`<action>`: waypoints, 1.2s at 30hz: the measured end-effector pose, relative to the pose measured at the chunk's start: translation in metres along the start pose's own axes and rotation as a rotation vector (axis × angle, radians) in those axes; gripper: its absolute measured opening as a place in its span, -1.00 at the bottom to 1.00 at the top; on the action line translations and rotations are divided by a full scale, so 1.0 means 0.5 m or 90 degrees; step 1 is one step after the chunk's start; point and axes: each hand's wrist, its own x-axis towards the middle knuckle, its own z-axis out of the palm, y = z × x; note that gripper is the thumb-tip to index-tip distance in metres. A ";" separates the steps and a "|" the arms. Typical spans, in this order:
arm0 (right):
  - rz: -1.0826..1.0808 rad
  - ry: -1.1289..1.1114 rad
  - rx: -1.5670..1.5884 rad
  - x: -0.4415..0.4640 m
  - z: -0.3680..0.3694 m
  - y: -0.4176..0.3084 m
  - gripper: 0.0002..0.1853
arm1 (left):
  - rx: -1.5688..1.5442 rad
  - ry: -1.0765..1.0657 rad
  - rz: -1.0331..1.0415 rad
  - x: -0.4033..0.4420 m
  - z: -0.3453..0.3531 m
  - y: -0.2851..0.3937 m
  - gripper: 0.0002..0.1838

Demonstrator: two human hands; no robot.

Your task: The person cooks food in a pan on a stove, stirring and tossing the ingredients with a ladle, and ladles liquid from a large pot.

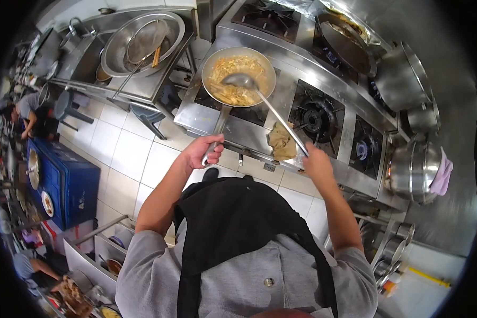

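Note:
My left hand (209, 150) is closed round the long metal handle of a frying pan (205, 79), which sits over a burner at the left of the stove. Inside the pan is a pale yellow-brown mix of shredded food (237, 68) in liquid. My right hand (317, 160) grips the far end of a ladle (273, 109). The ladle's bowl rests in the food, near the middle of the pan. Below the ladle's handle, a crumpled tan cloth (282, 142) hangs over the stove's front edge.
A lit burner (362, 149) shows blue flame at the right of the stove (193, 117). Large steel pots (405, 79) stand beyond it. At the left, a wide metal basin (113, 68) holds a strainer (147, 41). A blue box (79, 180) stands behind left, near other people.

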 end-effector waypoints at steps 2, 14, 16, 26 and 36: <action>0.014 0.030 0.041 0.025 0.003 -0.024 -0.71 | 0.008 0.007 -0.020 0.007 0.011 0.001 -0.73; 0.075 0.072 0.110 0.025 0.036 -0.172 -0.75 | 0.053 0.058 -0.045 -0.012 0.014 0.028 -0.70; 0.081 0.072 0.108 0.005 0.018 -0.150 -0.73 | 0.054 0.048 -0.047 -0.013 0.014 0.027 -0.70; 0.085 -0.111 0.263 -0.154 -0.051 -0.168 -0.82 | 0.088 -0.004 -0.002 -0.089 0.035 0.052 -0.81; 0.108 0.088 -0.009 -0.022 0.071 -0.140 -0.79 | 0.243 0.056 0.074 -0.070 0.014 0.011 -0.76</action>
